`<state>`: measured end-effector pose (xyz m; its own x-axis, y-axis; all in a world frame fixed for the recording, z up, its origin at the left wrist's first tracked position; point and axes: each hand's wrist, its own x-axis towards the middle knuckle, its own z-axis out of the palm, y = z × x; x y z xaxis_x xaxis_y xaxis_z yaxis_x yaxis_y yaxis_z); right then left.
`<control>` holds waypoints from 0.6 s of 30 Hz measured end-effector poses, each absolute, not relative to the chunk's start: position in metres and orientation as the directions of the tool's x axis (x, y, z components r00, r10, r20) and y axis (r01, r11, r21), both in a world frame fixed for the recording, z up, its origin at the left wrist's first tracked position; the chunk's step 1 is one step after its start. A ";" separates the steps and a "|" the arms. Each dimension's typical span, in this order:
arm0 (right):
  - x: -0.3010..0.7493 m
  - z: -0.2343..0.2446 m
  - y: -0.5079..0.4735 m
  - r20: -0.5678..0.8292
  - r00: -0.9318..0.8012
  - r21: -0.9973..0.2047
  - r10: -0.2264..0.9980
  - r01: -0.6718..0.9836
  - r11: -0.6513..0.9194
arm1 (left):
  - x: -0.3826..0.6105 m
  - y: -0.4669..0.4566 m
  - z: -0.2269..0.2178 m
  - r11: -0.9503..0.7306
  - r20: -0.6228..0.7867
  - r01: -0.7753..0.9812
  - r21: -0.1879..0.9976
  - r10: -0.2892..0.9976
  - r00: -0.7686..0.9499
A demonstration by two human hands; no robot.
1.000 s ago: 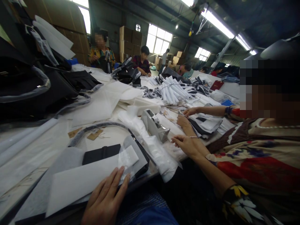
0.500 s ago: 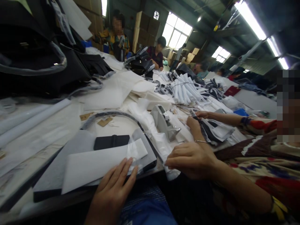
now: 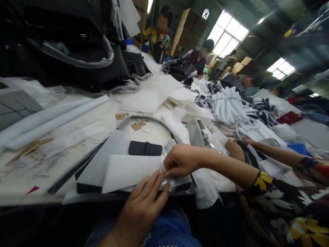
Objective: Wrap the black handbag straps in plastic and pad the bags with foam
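A dark handbag (image 3: 84,188) lies flat in front of me, its handle (image 3: 151,119) curving away and wrapped in clear plastic. A grey-white sheet (image 3: 113,142) covers its face, with a black strap tab (image 3: 145,148) showing. Across the lower part rests a white foam sheet (image 3: 131,168). My left hand (image 3: 144,199) lies flat with fingers stretched, its fingertips on the foam's lower right edge beside some clear plastic. Fingers bent in a pinch, my right hand (image 3: 181,159) presses at the foam's right end; what it pinches is hidden.
A grey tape dispenser (image 3: 196,132) stands behind my right arm. A co-worker's hands (image 3: 235,149) handle a dark, plastic-wrapped piece at the right. Black bags (image 3: 77,73) pile up at the left, near white foam rolls (image 3: 59,118). Bundled white tubes (image 3: 228,104) lie farther back.
My right hand has moved left from beside the dispenser onto the foam's right end. The left hand stays on the foam. The view has swung left.
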<state>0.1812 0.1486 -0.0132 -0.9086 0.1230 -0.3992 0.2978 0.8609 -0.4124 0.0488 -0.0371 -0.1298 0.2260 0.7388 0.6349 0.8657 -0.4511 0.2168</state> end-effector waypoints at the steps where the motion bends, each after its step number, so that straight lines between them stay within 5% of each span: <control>1: 0.177 -0.012 0.148 -0.408 -0.904 -0.341 0.128 0.281 0.897 | 0.049 -0.037 -0.130 -0.454 0.633 0.862 0.224 0.741 0.226; 11: 0.139 -0.009 0.143 -0.558 -0.818 0.011 0.140 0.161 0.987 | 0.047 -0.038 -0.132 -0.478 0.616 0.848 0.227 0.745 0.256; 18: 0.120 -0.008 0.154 -0.692 -0.701 0.098 0.172 0.145 0.985 | 0.046 -0.035 -0.132 -0.490 0.618 0.848 0.202 0.736 0.277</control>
